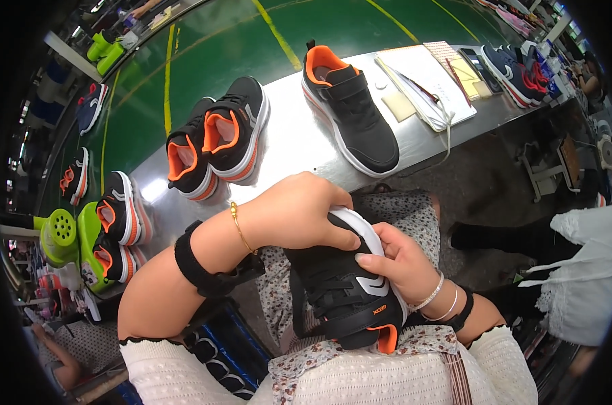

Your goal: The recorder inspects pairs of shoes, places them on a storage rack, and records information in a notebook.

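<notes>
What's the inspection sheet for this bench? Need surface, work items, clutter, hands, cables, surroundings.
Surface: shiny silver metal worktop, strong glare.
Work items: held black sneaker with orange lining and white sole; on the worktop, a single black orange-lined sneaker and two black-and-orange sneakers side by side.
Clutter: white paper notebook with a pen lying on it; navy shoes with red trim farther right.
Hands: left hand grips the held sneaker's toe; right hand grips its side near the toe.
Cables: nothing seen; only a thin pale cord trailing from the notebook.
Surroundings: green surface with yellow lines beyond; another person's arm lower left.
</notes>
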`<state>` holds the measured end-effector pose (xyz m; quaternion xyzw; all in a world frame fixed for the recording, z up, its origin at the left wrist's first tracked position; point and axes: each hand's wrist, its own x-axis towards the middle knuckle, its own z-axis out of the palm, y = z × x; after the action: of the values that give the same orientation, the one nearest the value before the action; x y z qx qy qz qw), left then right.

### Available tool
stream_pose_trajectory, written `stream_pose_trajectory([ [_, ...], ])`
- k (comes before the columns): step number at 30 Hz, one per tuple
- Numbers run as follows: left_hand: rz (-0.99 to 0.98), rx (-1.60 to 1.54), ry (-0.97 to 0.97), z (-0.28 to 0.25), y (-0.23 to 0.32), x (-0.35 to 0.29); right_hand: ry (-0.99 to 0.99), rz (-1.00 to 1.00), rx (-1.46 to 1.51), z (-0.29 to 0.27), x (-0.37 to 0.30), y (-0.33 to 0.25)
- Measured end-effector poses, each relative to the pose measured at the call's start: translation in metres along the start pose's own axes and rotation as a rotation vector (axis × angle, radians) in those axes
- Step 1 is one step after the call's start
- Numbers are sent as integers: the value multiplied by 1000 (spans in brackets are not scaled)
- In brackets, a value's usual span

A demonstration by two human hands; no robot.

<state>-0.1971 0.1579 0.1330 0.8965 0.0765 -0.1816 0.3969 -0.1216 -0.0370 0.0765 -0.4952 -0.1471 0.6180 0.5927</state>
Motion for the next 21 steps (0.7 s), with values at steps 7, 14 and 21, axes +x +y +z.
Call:
stream_pose_trajectory([
  [7,25,55,10,3,-1,7,9,5,1,-4,2,1],
  [14,-22,112,-77,4,-7,19,-78,117,92,-16,8,-1],
  [21,-84,59,-149,0,-9,24,-103,39,-127,-42,2,-16],
])
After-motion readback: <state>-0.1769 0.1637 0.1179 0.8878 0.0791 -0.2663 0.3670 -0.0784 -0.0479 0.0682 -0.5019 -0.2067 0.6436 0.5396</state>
